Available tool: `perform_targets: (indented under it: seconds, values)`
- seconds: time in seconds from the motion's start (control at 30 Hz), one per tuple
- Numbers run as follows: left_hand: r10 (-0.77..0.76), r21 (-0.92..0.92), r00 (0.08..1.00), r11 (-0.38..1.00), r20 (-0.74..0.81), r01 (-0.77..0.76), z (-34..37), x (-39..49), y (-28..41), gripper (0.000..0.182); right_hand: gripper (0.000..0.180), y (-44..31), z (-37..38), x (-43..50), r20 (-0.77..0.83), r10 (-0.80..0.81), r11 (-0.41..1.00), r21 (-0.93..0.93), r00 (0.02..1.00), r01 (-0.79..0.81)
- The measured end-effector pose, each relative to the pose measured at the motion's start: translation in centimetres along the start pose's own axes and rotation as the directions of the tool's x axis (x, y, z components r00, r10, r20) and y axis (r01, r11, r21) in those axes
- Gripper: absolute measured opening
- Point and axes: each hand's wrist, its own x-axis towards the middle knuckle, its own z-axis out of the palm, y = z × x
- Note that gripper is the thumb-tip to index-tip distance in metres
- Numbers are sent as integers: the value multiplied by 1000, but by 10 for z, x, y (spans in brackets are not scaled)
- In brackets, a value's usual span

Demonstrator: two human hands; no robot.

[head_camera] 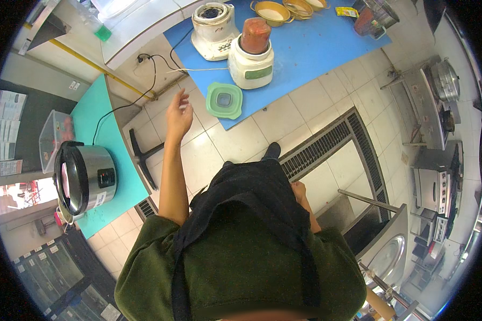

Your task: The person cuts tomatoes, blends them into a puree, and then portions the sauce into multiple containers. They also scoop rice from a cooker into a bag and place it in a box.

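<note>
My left hand (179, 116) reaches forward over the tiled floor with its fingers loosely bent and apart, holding nothing. Just to its right, on the near corner of the blue table (305, 52), lies a square green plastic lid (224, 100). Behind the lid stands a white blender base (251, 66) bearing a clear cup of red contents (256, 36). A second white blender base (213, 34), without a jug, is beside it. My right hand (300, 191) hangs low beside my black apron (261, 188), fingers curled, with nothing visible in it.
Yellow metal bowls (271, 13), a yellow packet (346, 12) and a jug with red contents (367, 24) sit farther back. A rice cooker (86, 176) occupies the turquoise table (122, 180) at left. Floor grating (321, 144) runs ahead right. Another person's arm (379, 305) shows lower right.
</note>
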Motion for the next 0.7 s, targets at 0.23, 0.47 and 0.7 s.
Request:
perform_targets:
  seconds: [0.23, 0.47, 0.7]
  values:
    - [519, 85, 817, 829, 251, -553, 42, 88, 101, 85, 32, 12, 1, -10, -63, -119, 993, 8, 991, 120]
    - [673, 183, 632, 615, 385, -767, 89, 175, 159, 88, 37, 49, 8, -6, -161, -174, 984, -72, 971, 165]
    - [553, 340, 688, 606, 470, -719, 100, 196, 160, 88, 41, 89, 20, 0, -90, -241, 897, -402, 966, 186]
